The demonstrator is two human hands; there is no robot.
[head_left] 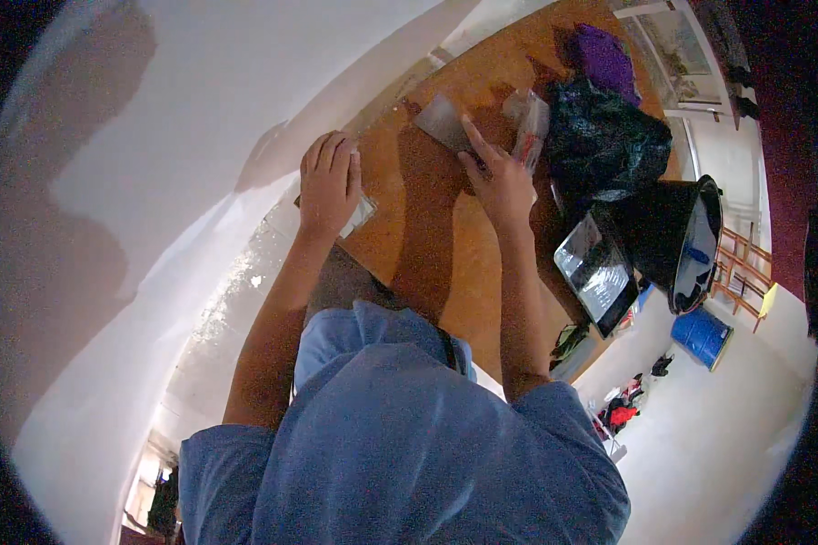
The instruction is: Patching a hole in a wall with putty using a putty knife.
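Note:
My left hand [330, 186] lies palm down at the left edge of the brown tabletop [468, 263], fingers close together and stretched forward. A pale, flat folded piece [362, 216] sticks out from beneath its palm. Farther right, my right hand [503, 184] is over the table with its index finger extended and its thumb apart. That fingertip is at the edge of a grey, flat rectangular piece [441, 122]; whether it touches is unclear. A clear plastic packet [531, 132] with red marks lies beside the right hand's knuckles. The other fingers of that hand are partly hidden.
Crumpled black plastic bag [609, 136] and purple cloth [606, 62] occupy the far right of the table. Nearer stand a black-framed tablet [598, 268] and a dark, round-rimmed container [691, 241]. A white wall [200, 100] borders the left. A blue drum [702, 338] stands on the floor.

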